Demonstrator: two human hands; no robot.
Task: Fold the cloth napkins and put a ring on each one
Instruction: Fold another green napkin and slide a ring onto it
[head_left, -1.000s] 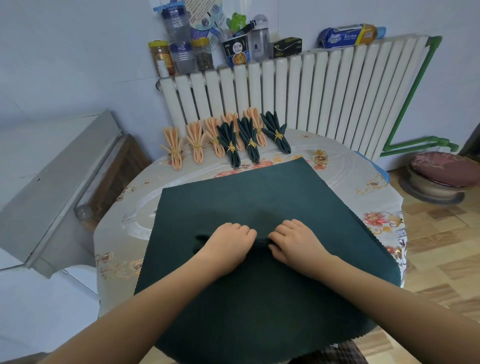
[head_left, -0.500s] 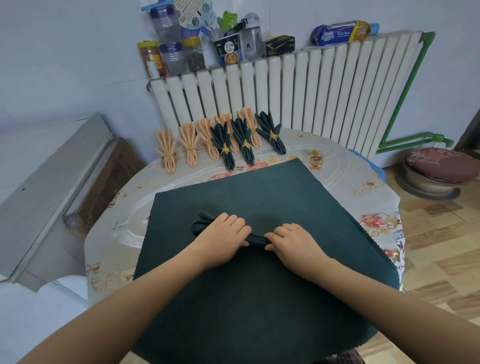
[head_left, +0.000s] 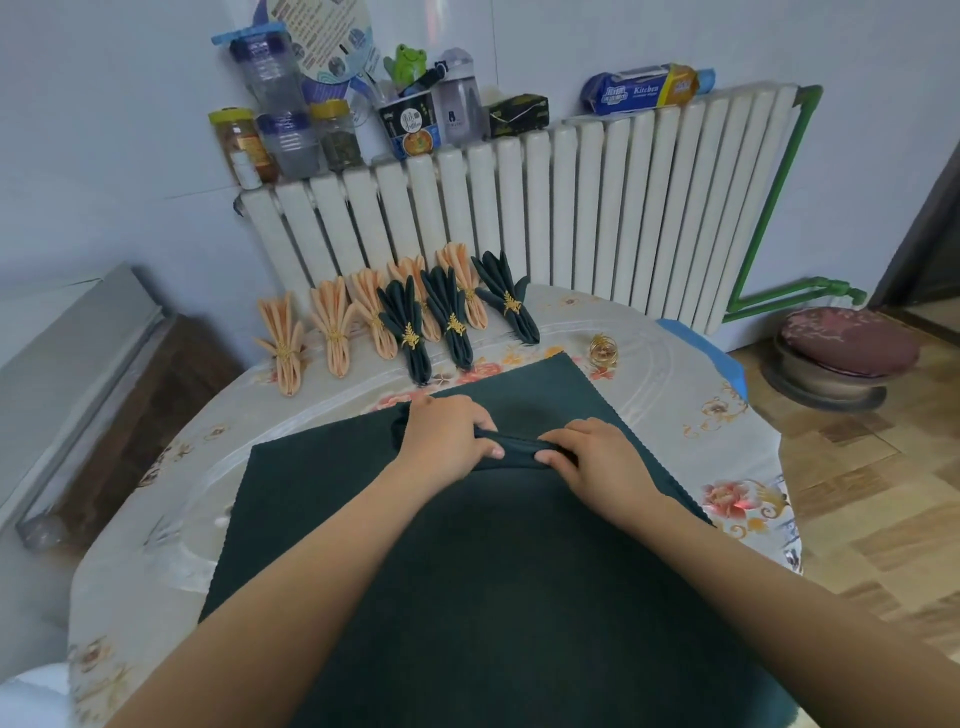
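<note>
A dark green napkin (head_left: 467, 571) lies spread over the round table (head_left: 675, 374). Its middle is gathered into a pleated ridge (head_left: 511, 447). My left hand (head_left: 447, 436) grips the ridge's left part and my right hand (head_left: 597, 457) pinches its right part, thumbs in front. A loose gold ring (head_left: 602, 351) lies on the table just beyond the napkin's far right corner. At the back stand several folded peach napkins (head_left: 335, 327) and three folded dark green napkins (head_left: 452, 322), each with a gold ring.
A white radiator (head_left: 519, 218) stands behind the table with jars, bottles and boxes (head_left: 291, 130) on top. A grey slanted cabinet (head_left: 62, 374) is at the left. A low cushioned stool (head_left: 841, 358) sits on the wooden floor at the right.
Both hands have worked the gathered pleats farther away across the napkin. The bunched ridge is thicker, and more of the flat far part has been taken up.
</note>
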